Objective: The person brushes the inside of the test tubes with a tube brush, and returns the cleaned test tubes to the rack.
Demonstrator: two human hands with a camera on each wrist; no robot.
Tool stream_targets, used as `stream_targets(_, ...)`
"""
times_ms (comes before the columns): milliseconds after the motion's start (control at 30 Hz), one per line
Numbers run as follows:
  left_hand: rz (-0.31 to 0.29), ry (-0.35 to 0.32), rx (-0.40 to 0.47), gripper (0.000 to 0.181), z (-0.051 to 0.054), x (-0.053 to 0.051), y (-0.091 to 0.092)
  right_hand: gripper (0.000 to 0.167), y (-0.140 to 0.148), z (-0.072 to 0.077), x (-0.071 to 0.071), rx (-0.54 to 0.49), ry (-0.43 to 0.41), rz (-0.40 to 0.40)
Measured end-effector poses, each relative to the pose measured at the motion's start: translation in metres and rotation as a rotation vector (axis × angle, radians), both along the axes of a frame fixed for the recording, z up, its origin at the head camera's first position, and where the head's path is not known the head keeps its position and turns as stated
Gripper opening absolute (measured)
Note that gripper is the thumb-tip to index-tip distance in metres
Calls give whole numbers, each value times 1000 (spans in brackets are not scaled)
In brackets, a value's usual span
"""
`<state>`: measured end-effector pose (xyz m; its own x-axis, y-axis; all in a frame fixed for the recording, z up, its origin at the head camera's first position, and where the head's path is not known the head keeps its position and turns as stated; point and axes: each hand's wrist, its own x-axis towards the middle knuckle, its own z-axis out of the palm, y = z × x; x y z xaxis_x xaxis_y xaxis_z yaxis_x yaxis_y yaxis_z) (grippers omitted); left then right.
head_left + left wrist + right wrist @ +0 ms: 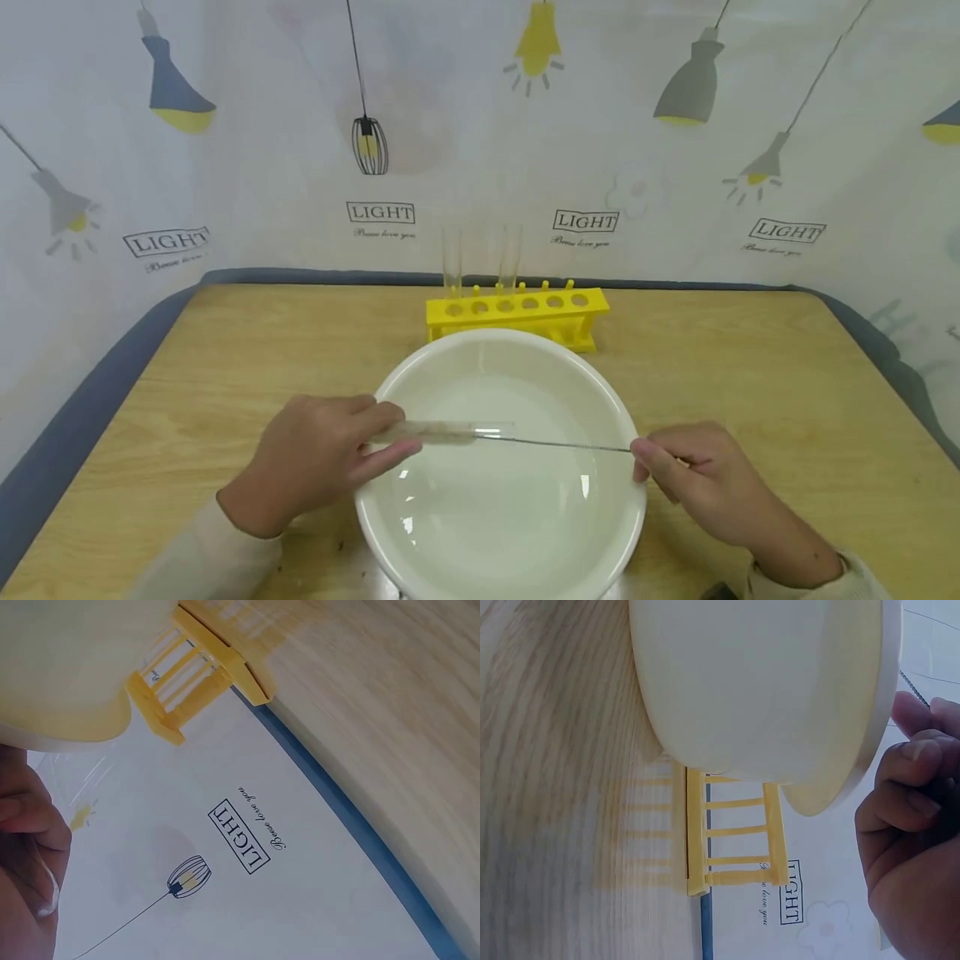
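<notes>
In the head view my left hand (322, 450) grips a clear glass test tube (495, 430) that lies nearly level above a white basin (637, 517). Its mouth points right, and the closed end is hidden in the hand. A test tube brush has its pale bristles (442, 432) inside the tube. The thin twisted wire handle (570, 445) comes out to the right, and my right hand (705, 479) pinches its end over the basin's right rim. The left wrist view shows part of the left hand (30, 847); curled fingers of the right hand (915, 832) appear in its wrist view.
Behind the basin stands a yellow test tube rack (517, 307) with two upright glass tubes, a left one (452, 258) and a right one (510, 258). Water seems to lie in the basin. A lamp-printed curtain (480, 167) hangs along the wooden table's (750, 375) back edge.
</notes>
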<state>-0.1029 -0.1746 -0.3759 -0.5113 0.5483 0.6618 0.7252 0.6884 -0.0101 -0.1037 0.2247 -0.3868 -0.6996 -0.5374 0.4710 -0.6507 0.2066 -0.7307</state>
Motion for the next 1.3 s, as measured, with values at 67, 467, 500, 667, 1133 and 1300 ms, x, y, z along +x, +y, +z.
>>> stream_targets(67, 7, 3, -7, 53, 0, -1, -2, 42, 0, 1, -2, 2, -14, 4)
stream_targets(467, 7, 62, -20, 52, -1, -8, -7, 42, 1, 2, -4, -9, -9, 0)
stream_targets(500, 7, 62, -20, 52, -2, -8, -7, 42, 1, 3, -3, 1, -19, -6)
stream_targets(667, 11, 25, -25, 51, -5, -5, -7, 42, 2, -3, -1, -21, -14, -1)
stream_targets(1133, 14, 24, -19, 52, -6, -6, -10, 44, 3, 0, -3, -63, -73, 26)
stream_targets(1300, 23, 28, -18, 54, -6, -8, -12, 46, 4, -2, -4, -80, -101, 32)
